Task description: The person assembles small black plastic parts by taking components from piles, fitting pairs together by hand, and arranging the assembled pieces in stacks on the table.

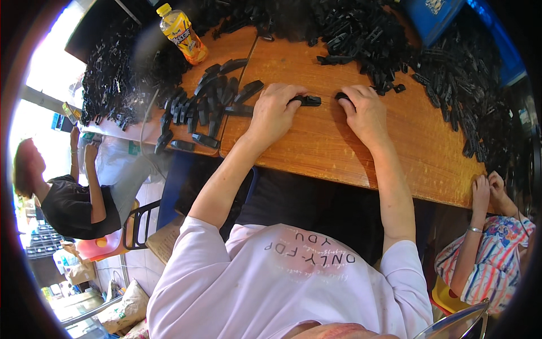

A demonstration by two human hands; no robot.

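Note:
Over the wooden table (316,150), my left hand (274,113) has its fingers closed on one end of a black plastic part (309,101), whose other end points toward my right hand. A short gap away, my right hand (366,113) pinches a small dark piece (341,96), mostly covered by the fingers. Beside my left hand, on its left, lies a loose group of long black plastic pieces (212,101). A heap of smaller black parts (361,45) spreads behind both hands.
A yellow-capped drink bottle (183,35) stands at the back left, near another pile of black parts (113,79). More black parts (451,96) line the right side, with a blue bin (435,20) behind. One person (73,198) sits at left, another (480,248) at right.

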